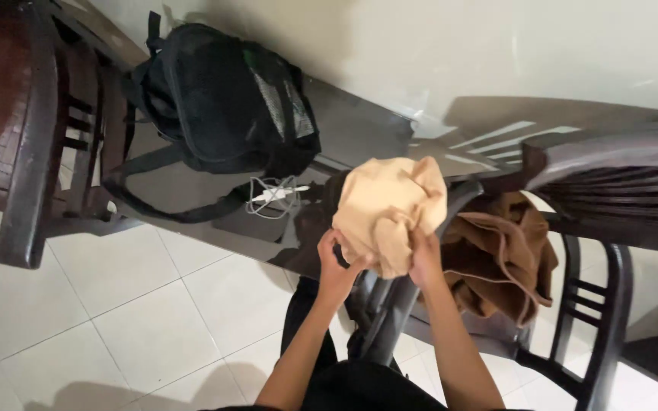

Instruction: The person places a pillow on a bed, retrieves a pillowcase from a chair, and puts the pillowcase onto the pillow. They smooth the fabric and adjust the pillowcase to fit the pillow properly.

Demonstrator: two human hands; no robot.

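Both hands have their grip pinched into the lower folds of a tan cloth point(388, 211), bunched and held up in the air just above the arm of a dark wooden chair point(611, 228). The left hand point(336, 266) has its fingers curled under the cloth's bottom edge on one side; the right hand point(426, 255) closes on the opposite side, thumb and fingers pressed together through the fabric. Held from below and from both sides, the cloth bulges upward in a loose rounded lump and does not hang, so its weight seems to rest in the two palms. Whether it is a garment or a plain piece of fabric cannot be told from the crumpled shape.

Just beside the right hand, a brown garment point(500, 259) with a drawstring lies heaped on the chair's seat, slumped against the armrest. It probably stays put because the arm and backrest hem it in.

Beyond the cloth runs a dark glossy surface point(359, 129) set against a pale wall. On it, well apart from the hands, a black backpack point(226, 99) leans with its straps trailing toward the near edge, and a tangle of white cable point(274, 196) lies by those straps, near the cloth but not touching it.

A second dark wooden chair point(24, 129) stands at the far left on the pale tiled floor point(116, 304).
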